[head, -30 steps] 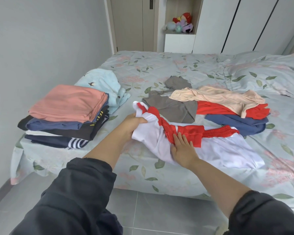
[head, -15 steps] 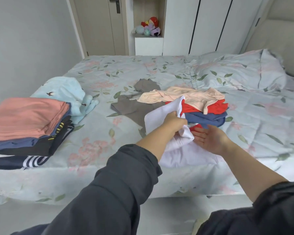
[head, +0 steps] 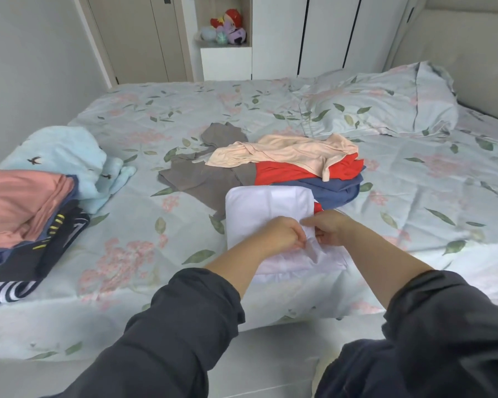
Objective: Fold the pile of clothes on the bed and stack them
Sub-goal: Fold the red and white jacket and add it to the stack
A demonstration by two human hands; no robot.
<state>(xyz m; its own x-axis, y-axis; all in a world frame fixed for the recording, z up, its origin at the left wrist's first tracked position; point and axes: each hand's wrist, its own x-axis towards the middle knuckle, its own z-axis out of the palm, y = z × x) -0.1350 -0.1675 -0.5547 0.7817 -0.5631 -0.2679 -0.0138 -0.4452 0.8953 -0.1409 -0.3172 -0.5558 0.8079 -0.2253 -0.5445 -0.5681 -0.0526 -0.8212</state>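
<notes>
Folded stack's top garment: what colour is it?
The top garment is salmon pink, seen best in the head view.

Both arms stretched forward, sleeves (head: 202, 305) at mid-forearm. My left hand (head: 282, 235) and right hand (head: 329, 226) meet, fingers curled, pinching white garment (head: 265, 203).

no readable text, labels, brands or numbers anywhere in view

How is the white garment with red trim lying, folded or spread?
Folded: the white garment forms a compact rectangle; left hand and right hand pinch it.
</notes>
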